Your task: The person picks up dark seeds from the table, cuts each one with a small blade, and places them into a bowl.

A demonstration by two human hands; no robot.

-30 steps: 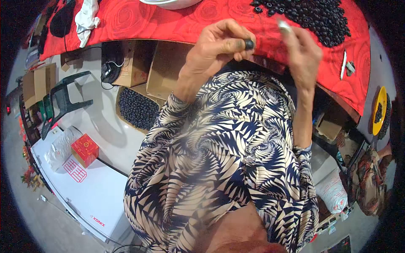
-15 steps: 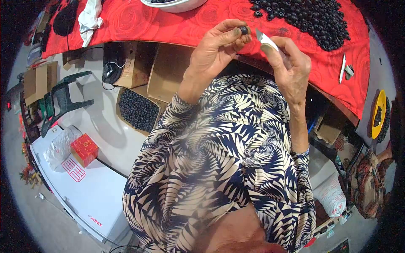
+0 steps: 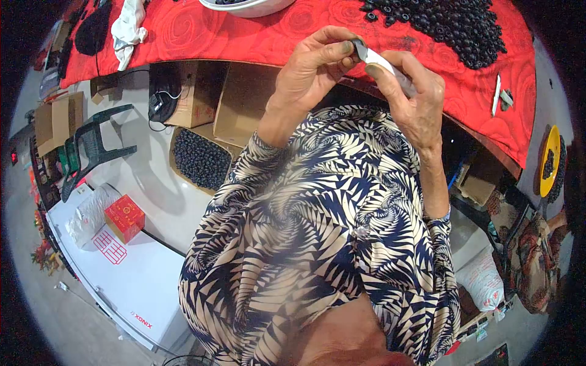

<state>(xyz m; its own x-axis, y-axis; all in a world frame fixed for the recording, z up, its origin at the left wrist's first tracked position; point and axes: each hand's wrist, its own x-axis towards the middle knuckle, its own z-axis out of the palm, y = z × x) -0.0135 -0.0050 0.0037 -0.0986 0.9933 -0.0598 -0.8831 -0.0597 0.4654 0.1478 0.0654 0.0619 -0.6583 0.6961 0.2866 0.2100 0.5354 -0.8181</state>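
My left hand point(image 3: 314, 70) pinches a small round black piece point(image 3: 356, 47) between thumb and fingertips, above the near edge of the red tablecloth point(image 3: 244, 38). In my right hand point(image 3: 410, 91) is a white-handled blade point(image 3: 379, 61), its metal tip against the black piece, which it partly hides. Both hands are close together in front of the patterned shirt. A pile of black round pieces point(image 3: 470, 36) lies on the cloth beyond my right hand.
A white bowl point(image 3: 262, 7) stands at the table's far side. White cloth point(image 3: 128, 33) lies at left, a thin white tool point(image 3: 496, 94) at right. Below left are a box of dark pieces point(image 3: 200, 158), a green chair point(image 3: 91, 146) and a red box point(image 3: 125, 218). A yellow plate point(image 3: 549, 161) is far right.
My right hand has come down from the right and moved left, bringing the blade to the black piece. My left hand has kept its hold on the piece and shifted slightly left.
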